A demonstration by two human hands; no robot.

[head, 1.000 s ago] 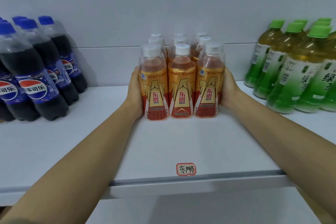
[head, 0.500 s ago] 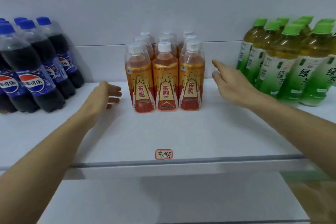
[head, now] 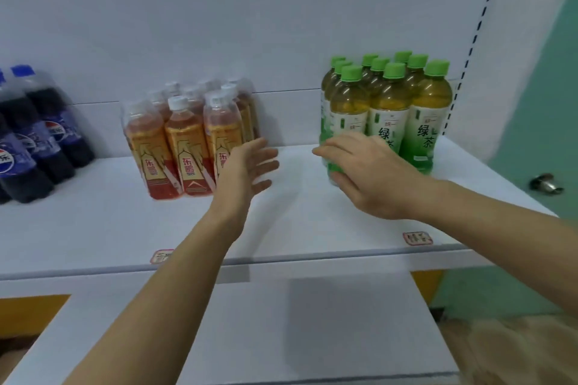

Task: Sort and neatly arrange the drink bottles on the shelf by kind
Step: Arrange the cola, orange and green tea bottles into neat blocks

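Three groups of bottles stand on the white shelf [head: 93, 222]. Dark cola bottles [head: 40, 134] with blue caps are at the far left. A tight block of orange energy-drink bottles [head: 184, 147] with white caps stands left of centre. Green tea bottles [head: 425, 122] with green caps are grouped at the right. My left hand [head: 247, 166] hovers with its fingers spread, just in front of the orange block's right front bottle, and holds nothing. My right hand [head: 369, 172] reaches in front of the front-left green tea bottle with relaxed fingers. Whether it touches that bottle is unclear.
Small red-edged labels sit on the shelf's front lip, one [head: 161, 256] below the orange group and another [head: 417, 238] below the green tea. A lower white shelf [head: 281, 322] juts out beneath. A slotted upright [head: 481, 9] and a green door with a knob [head: 545, 183] stand at the right.
Both hands let go of the sides of the orange block and moved right. The view swung right, and my right hand now reaches the green tea group.
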